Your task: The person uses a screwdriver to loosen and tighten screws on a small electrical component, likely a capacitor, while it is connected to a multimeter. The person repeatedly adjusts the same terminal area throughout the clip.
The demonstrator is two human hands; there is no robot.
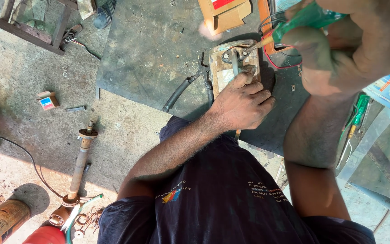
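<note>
the left hand (242,101) lies flat near the centre of the frame, fingers pressed down on a small rusty metal plate (233,68) that rests on a dark mat (150,58) in the upper middle. the right hand (344,45), large in the upper right corner, is closed in a fist around a green-handled screwdriver (294,25), its tip meeting the plate's top edge. black-handled pliers (190,88) lie just left of the plate. a cardboard box (224,13) sits at the top edge, a second green screwdriver (355,119) at right, a rusty shaft (80,162) at lower left.
</note>
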